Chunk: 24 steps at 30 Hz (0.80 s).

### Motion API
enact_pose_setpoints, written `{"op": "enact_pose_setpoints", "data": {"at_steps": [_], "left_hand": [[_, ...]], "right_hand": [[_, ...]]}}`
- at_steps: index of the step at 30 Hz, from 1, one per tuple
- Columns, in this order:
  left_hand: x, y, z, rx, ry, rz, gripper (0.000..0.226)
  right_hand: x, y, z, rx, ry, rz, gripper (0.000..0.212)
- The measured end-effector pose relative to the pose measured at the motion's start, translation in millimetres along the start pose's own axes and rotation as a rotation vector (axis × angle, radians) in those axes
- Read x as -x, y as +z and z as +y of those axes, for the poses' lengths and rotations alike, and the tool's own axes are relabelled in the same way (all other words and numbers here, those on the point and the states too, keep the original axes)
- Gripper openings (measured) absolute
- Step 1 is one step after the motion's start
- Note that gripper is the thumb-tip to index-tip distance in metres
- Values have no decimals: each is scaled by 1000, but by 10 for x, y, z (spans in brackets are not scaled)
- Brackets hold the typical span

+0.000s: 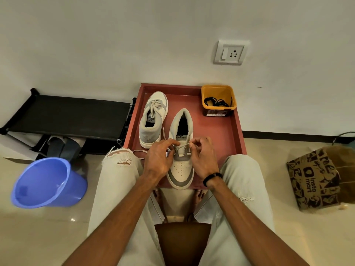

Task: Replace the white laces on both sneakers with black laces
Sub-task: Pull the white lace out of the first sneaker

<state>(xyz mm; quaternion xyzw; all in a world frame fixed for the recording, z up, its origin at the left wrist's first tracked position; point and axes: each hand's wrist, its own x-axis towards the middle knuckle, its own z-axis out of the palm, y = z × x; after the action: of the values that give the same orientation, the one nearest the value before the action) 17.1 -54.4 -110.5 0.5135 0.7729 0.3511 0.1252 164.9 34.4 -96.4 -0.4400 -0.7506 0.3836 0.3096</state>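
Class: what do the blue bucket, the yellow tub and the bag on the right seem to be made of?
Bucket: plastic, glossy, with a smooth moulded rim and soft highlights. Tub: probably plastic too, with thin smooth walls and a printed label. Bag: looks like brown paper, matt, creased and printed.

- Two sneakers
- One red tray
- One yellow tub
- One blue bucket
- One paper bag
- One wall socket
- Two hands

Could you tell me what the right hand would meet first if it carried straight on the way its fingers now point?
Probably the left hand: the right hand points leftward across the near sneaker, though depth is uncertain.
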Motion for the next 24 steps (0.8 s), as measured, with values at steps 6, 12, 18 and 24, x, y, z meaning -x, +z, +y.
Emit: {"op": "enact_pose_setpoints", "data": {"at_steps": [6, 12, 18, 24], "left_hand": [[0, 18, -21, 27, -3, 1, 36], [-12, 12, -9, 8, 7, 11, 35], [-14, 20, -8, 9, 5, 6, 35], [-7, 16, -12, 11, 4, 3, 35]], "right_hand": [[-18, -78, -18, -278, 142, 108, 5], [-8, -66, -145, -522, 108, -100, 10], [20, -6, -85, -329, 80, -101, 4], [64, -30, -101, -3, -37, -104, 6]]}}
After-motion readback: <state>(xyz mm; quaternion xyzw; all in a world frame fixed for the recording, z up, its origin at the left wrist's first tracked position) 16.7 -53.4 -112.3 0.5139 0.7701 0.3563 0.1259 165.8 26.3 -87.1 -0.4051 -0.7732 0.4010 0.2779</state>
